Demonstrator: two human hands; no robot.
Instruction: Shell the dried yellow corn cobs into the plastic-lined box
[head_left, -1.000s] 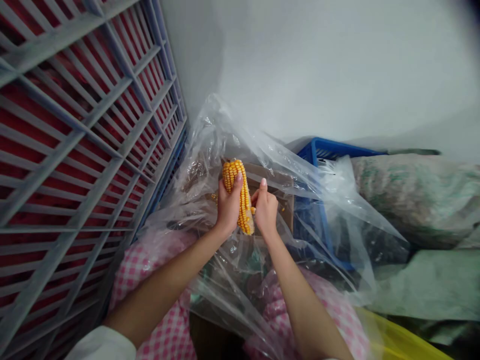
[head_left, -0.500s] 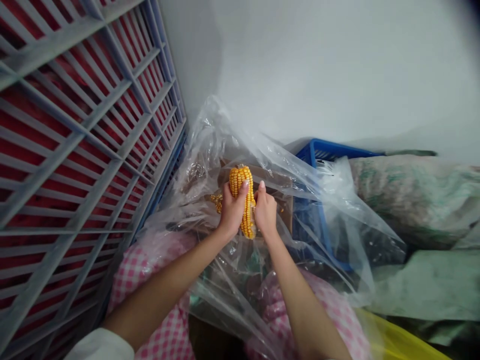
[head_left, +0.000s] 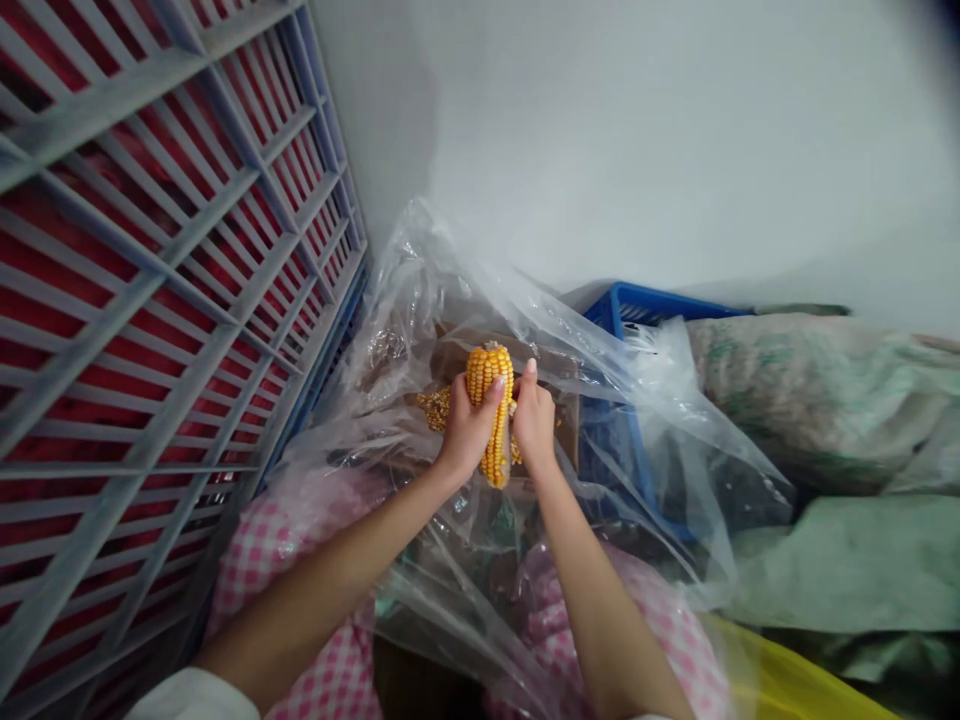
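A yellow corn cob (head_left: 493,400) stands nearly upright between both hands, above a clear plastic sheet (head_left: 465,300) that lines a cardboard box (head_left: 570,415). My left hand (head_left: 466,430) wraps round the cob's left side, thumb across the kernels. My right hand (head_left: 534,420) grips its right side with the thumb pointing up against the cob. A small heap of loose kernels (head_left: 436,405) lies on the plastic just left of the cob.
A grey and red slatted crate wall (head_left: 150,280) fills the left. A blue plastic basket (head_left: 645,305) sits behind the box, greenish sacks (head_left: 832,400) to the right, a yellow edge (head_left: 795,680) at the bottom right. Pink checked trousers (head_left: 300,560) cover my knees.
The cob has turned from tilted to nearly upright and shifted slightly right. My right hand has closed in against it, and more loose kernels show on the plastic.
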